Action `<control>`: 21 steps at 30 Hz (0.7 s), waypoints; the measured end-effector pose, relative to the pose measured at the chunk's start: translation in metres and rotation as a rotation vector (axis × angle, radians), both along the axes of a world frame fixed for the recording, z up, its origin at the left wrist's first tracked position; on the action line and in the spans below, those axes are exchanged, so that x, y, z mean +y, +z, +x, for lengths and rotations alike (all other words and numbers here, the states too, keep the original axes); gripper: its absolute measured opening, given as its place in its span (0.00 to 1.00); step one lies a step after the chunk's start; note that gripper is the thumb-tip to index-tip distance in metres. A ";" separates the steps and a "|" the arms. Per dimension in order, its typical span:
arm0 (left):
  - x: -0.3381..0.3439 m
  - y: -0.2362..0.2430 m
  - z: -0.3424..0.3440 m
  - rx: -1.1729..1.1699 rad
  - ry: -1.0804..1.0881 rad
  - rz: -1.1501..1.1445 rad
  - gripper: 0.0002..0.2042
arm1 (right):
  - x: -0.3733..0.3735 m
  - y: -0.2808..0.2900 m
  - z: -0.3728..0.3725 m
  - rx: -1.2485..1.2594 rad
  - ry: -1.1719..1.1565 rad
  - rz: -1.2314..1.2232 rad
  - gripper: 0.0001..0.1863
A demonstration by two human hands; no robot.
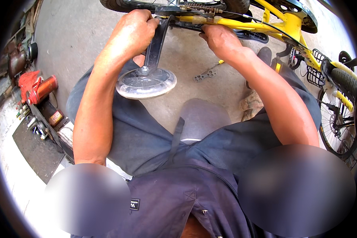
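A yellow bicycle frame (242, 24) lies across the top of the view, with part of a wheel's tyre (117, 4) at its left end. Bolted near the axle is a training wheel (146, 84) on a black bracket (154, 47); the clear-grey wheel hangs toward me. My left hand (133, 33) is closed on that bracket, thumb and fingers near its upper end. Below the frame's yellow tube, my right hand (224, 41) has curled fingers near a black part; what they grip, if anything, is hidden.
On the concrete floor between my knees lie a flat multi-hole wrench (205, 76) and a yellow-tipped tool (221, 62). Beside my left leg stand an orange cylinder (47, 86), a red cloth-like item (27, 83) and assorted parts. Another bicycle wheel (337, 123) stands at the right.
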State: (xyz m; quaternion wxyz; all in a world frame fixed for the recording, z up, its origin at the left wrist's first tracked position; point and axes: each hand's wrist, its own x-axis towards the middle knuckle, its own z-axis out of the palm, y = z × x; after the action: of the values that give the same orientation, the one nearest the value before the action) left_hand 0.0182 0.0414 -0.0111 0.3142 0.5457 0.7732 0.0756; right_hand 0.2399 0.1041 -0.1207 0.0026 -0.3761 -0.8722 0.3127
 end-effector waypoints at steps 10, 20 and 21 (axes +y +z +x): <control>-0.002 -0.004 -0.003 0.021 -0.054 0.085 0.15 | -0.023 0.038 0.014 -0.108 0.045 -0.056 0.13; 0.002 0.001 -0.003 -0.036 0.004 -0.018 0.15 | -0.010 0.067 0.019 0.051 0.046 0.171 0.11; 0.002 -0.002 -0.005 -0.020 -0.022 -0.006 0.14 | -0.009 0.067 0.019 0.083 0.037 0.190 0.10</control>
State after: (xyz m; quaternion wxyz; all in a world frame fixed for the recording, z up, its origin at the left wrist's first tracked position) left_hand 0.0130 0.0431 -0.0133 0.3244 0.5527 0.7640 0.0754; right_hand 0.2587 0.0949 -0.0536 0.0686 -0.3446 -0.9039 0.2441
